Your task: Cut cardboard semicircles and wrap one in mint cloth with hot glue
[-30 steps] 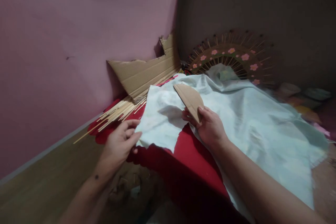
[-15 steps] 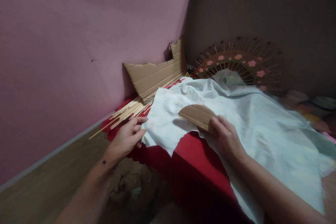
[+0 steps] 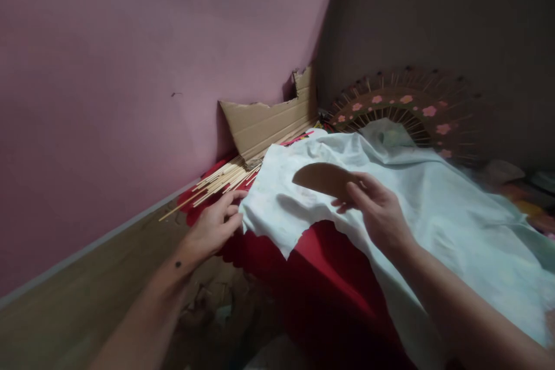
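A half-round piece of cardboard (image 3: pixel 323 179) is in my right hand (image 3: pixel 377 205), pinched at its right end between thumb and fingers. It is held above a pale, wrinkled cloth (image 3: pixel 437 208), tilted so that its shaded face shows. My left hand (image 3: pixel 219 219) rests at the left edge of this cloth, fingertips touching it, fingers loosely bent and apart. Red fabric (image 3: pixel 333 266) shows under the cloth's front edge. Just beyond my left hand lies a bundle of thin wooden sticks (image 3: pixel 223 179).
A torn cardboard sheet (image 3: pixel 273 127) leans on the pink wall (image 3: pixel 108 69). Behind the cloth stands a fan-shaped piece of sticks with pink flowers (image 3: pixel 407 99). Scraps (image 3: pixel 221 306) litter the floor at the lower left. Blurred items sit at the far right.
My right hand has raised and turned the cardboard piece, so its face is now darker. My left hand stays at the cloth's edge. The view has shifted slightly left.
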`<move>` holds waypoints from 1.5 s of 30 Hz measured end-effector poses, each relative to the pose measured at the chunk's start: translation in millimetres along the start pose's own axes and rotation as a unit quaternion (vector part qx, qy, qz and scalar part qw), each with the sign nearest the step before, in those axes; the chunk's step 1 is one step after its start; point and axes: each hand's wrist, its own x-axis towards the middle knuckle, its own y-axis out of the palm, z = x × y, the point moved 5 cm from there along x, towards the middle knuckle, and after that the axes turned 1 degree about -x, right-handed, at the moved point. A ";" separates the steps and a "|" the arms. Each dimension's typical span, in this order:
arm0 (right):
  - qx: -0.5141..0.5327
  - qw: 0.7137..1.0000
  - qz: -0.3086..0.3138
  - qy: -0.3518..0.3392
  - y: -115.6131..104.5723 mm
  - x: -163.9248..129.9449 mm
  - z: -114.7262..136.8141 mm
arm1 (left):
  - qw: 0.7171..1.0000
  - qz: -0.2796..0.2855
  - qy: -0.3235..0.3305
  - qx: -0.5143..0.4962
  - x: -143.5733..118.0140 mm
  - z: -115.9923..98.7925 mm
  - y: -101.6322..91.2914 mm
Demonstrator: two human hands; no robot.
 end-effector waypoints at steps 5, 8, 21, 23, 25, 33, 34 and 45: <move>-0.109 0.947 0.218 -0.209 55.3 3.9 5.6 | 0.998 0.020 -0.020 -0.059 -1.7 -2.8 3.8; -0.149 0.912 0.318 -0.211 66.3 0.6 -7.7 | 0.993 0.020 -0.043 -0.112 -2.6 -2.7 4.9; -0.320 0.867 0.290 -0.248 88.0 -0.9 -7.0 | 0.974 -0.009 -0.030 -0.226 -1.8 8.7 15.6; -0.316 0.867 0.292 -0.253 85.9 -2.5 -7.7 | 0.955 -0.004 -0.038 -0.293 -2.9 9.3 19.6; -0.307 0.867 0.298 -0.256 84.3 -4.1 -6.4 | 0.949 -0.012 -0.036 -0.312 -2.8 9.8 20.5; -0.269 0.893 0.326 -0.158 82.9 -3.0 -6.2 | 0.952 -0.025 -0.036 -0.304 3.4 11.5 20.8; -0.264 0.897 0.326 -0.138 81.4 -1.7 -7.5 | 0.955 -0.026 -0.037 -0.294 3.5 10.7 20.7; -0.092 0.959 0.260 0.067 42.2 16.0 -21.3 | 0.969 -0.024 -0.032 -0.244 4.4 4.9 18.4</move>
